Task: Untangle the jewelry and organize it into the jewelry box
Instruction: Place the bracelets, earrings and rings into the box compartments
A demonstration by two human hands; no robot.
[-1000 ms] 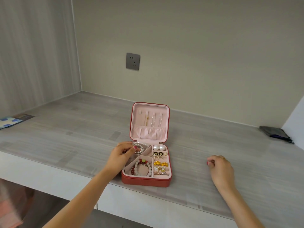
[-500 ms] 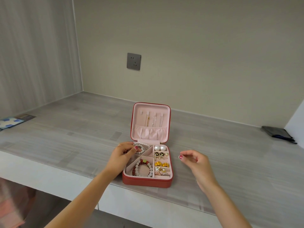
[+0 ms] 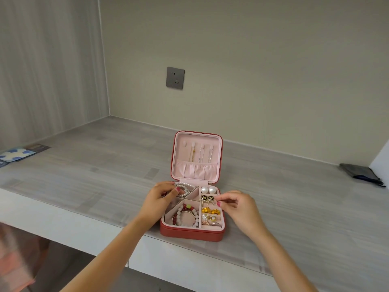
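Note:
A red jewelry box (image 3: 190, 233) with pink lining stands open at the counter's front edge, its lid (image 3: 197, 157) upright with three chains hanging inside. My left hand (image 3: 161, 198) pinches a pearl bracelet (image 3: 185, 187) in the back left compartment. My right hand (image 3: 236, 204) hovers at the box's right rim with thumb and forefinger pinched together over the earring slots; what it holds, if anything, is too small to tell. A white and red bead bracelet (image 3: 187, 216) lies in the front left compartment. Pearl studs (image 3: 208, 190), gold earrings (image 3: 210, 211) and rings (image 3: 209, 220) fill the right column.
The grey wood-grain counter (image 3: 94, 171) runs into a corner at the back left. A blue and white card (image 3: 17, 154) lies at the far left, a dark wallet (image 3: 361, 173) at the far right. A wall socket (image 3: 175, 77) is behind the box.
My right hand has moved left from the counter to the box's right rim, fingers pinched. My left hand has stayed on the pearl bracelet.

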